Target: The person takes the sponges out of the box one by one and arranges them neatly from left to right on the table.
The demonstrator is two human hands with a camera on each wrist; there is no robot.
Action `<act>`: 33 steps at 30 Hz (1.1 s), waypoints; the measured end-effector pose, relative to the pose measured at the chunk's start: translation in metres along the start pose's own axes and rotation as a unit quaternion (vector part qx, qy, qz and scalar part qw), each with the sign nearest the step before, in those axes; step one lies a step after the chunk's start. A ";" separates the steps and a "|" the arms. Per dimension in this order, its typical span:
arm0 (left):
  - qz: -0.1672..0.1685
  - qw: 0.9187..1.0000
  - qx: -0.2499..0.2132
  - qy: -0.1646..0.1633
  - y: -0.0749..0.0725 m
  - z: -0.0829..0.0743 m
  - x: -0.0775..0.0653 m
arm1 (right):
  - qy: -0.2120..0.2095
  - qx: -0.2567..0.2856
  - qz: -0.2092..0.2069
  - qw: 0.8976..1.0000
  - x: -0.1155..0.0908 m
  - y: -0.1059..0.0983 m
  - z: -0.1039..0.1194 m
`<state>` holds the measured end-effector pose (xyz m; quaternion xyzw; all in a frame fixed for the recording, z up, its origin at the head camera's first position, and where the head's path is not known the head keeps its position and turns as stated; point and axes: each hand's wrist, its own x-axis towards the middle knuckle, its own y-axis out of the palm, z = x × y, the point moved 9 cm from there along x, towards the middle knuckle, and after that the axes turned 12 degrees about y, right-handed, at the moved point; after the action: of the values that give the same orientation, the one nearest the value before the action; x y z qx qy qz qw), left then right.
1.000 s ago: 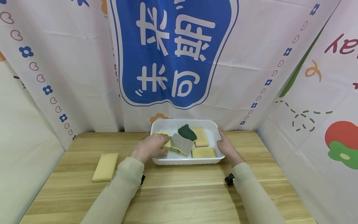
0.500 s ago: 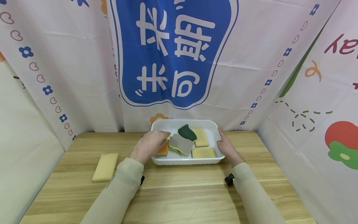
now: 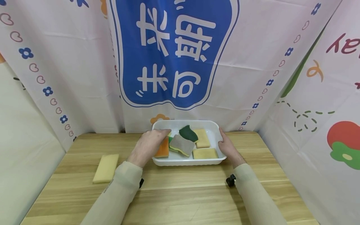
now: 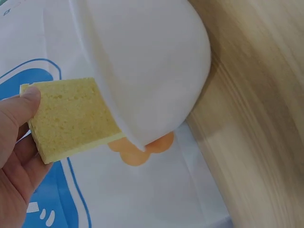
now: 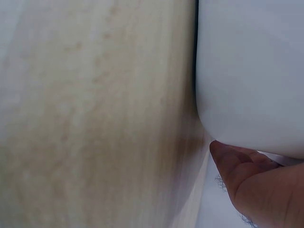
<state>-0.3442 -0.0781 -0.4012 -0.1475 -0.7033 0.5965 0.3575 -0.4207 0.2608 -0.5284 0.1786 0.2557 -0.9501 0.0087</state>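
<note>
Left hand (image 3: 149,143) pinches yellow sponge (image 4: 76,116) at near end of white tray (image 3: 188,162); sponge's far part hidden behind tray wall. Right hand (image 3: 229,147) grips tray's opposite end. Just right of left hand: orange sponge (image 3: 163,150), then grey sponge (image 3: 182,144). Likely risks: yellow sponge catching rim or shoving orange sponge if left hand dips; tray skidding on bench (image 3: 182,193) if right hand slackens. Pale sponge (image 3: 106,168) lies outside tray, left of left hand.
</note>
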 end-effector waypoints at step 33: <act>-0.052 0.997 -0.015 -0.047 -0.053 0.029 -0.060 | -0.013 -0.006 -0.005 1.000 0.003 0.000 0.000</act>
<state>-0.3104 -0.1500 -0.3720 -0.0882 -0.7348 0.5728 0.3525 -0.4234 0.2615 -0.5296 0.1646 0.2621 -0.9509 0.0085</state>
